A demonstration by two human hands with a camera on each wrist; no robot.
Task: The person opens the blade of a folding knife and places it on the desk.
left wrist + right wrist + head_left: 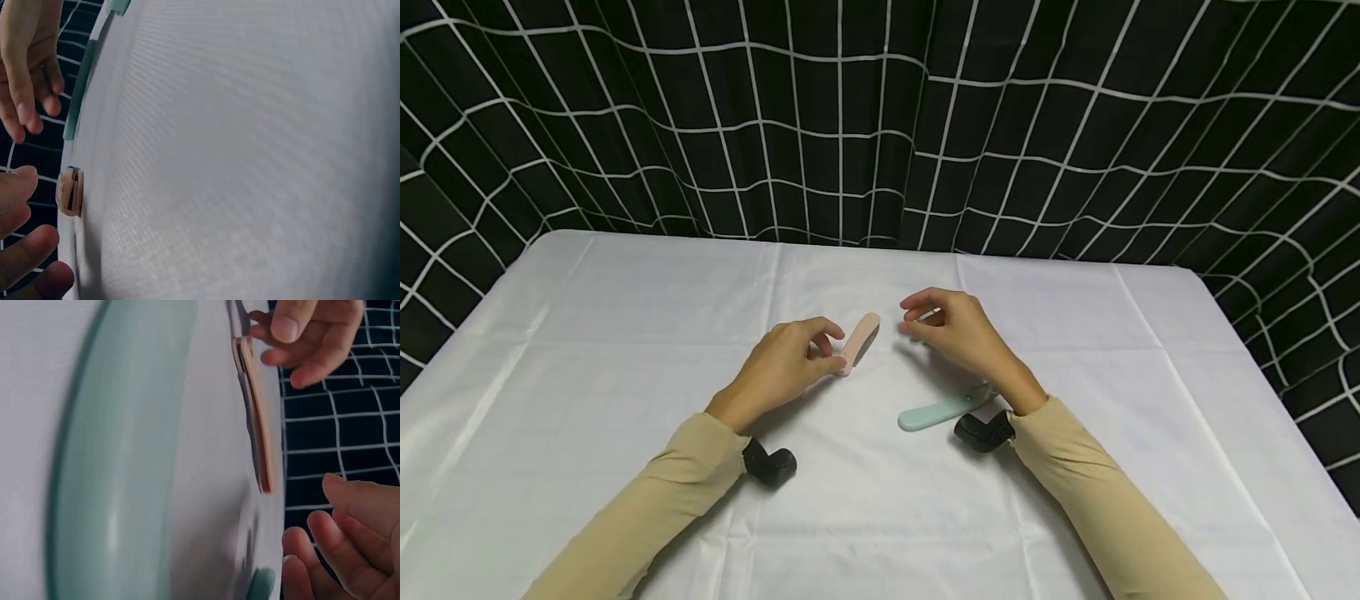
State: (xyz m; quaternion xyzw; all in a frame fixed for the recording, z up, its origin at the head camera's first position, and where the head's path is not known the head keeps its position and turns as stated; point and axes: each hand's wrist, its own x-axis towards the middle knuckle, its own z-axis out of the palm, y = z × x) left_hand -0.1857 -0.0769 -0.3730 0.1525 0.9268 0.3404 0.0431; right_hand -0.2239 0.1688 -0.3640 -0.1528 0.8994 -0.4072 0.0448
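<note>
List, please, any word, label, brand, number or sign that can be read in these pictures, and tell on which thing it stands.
There are none to read. The pink object and green handle show no lettering; any marks on the black wrist devices are too small to tell. The gridded curtain bears no writing.

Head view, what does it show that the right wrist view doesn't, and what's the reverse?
Only the head view shows the tan sleeves and the black wrist devices.

Only the right wrist view shows the long slot along the edge of the pink tool.

Both show the left hand, the right hand, the pink tool, the pale green handle, the white cloth and the black gridded curtain.
</note>
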